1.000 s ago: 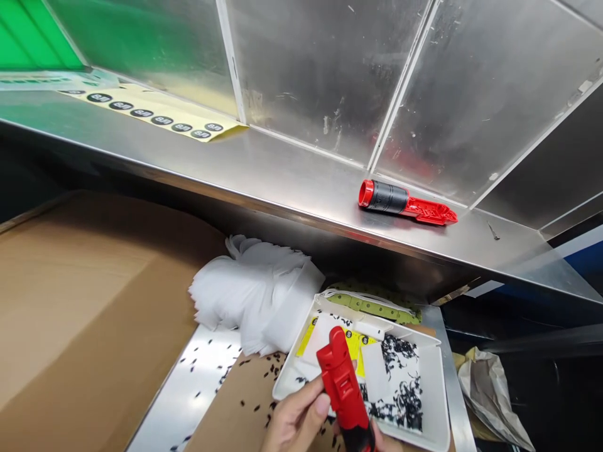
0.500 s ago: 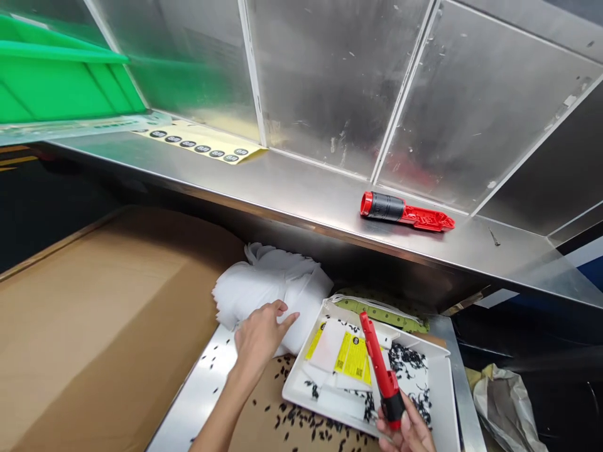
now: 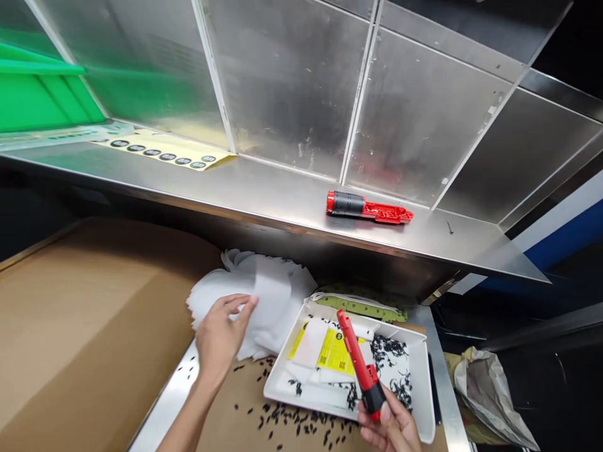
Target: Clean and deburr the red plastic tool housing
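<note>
The right hand [image 3: 389, 424] pinches a red-and-black plastic tool [image 3: 360, 370] over a white tray [image 3: 280, 376]; the spread left hand [image 3: 221, 333] touches crumpled white sheets [image 3: 277, 295].

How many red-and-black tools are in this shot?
2. One red-and-black tool is in the right hand, over the white tray; the other lies on the stainless steel shelf. More could be hidden.

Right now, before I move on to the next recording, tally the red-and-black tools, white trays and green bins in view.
Red-and-black tools: 2 (one on the steel shelf, one in the right hand)
White trays: 1
Green bins: 1
Total: 4
</note>
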`<move>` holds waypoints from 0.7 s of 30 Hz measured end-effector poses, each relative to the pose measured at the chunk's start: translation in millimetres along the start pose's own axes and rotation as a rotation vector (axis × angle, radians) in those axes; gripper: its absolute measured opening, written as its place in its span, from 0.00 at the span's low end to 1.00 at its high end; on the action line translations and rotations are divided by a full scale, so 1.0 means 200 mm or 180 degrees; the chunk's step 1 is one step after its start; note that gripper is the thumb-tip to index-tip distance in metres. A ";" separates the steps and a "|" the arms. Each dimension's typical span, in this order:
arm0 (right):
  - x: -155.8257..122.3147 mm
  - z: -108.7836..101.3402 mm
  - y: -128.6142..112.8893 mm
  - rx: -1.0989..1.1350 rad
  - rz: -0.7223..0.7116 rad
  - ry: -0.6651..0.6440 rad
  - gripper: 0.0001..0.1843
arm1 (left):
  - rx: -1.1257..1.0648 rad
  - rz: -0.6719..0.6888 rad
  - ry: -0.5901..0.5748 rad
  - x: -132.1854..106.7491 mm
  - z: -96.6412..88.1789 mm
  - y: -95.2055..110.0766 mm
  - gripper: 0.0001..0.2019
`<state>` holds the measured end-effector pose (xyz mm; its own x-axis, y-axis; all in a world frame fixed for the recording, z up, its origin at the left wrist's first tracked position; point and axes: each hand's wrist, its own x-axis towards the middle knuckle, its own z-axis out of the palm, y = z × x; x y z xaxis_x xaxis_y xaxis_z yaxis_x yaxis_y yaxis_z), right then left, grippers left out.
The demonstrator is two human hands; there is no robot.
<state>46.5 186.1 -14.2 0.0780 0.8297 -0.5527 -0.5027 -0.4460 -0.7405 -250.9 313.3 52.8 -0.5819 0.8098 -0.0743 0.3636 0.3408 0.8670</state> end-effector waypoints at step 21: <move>-0.17 -0.01 0.02 -0.0286 -0.0542 0.0091 0.50 | -0.3616 -0.1931 -0.1012 -0.43 0.04 0.23 0.10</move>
<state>44.0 155.1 1.4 0.1805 0.8864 -0.4263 -0.4015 -0.3292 -0.8546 -178.5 263.5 96.0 -0.1839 0.8009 -0.5699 -0.7890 0.2256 0.5716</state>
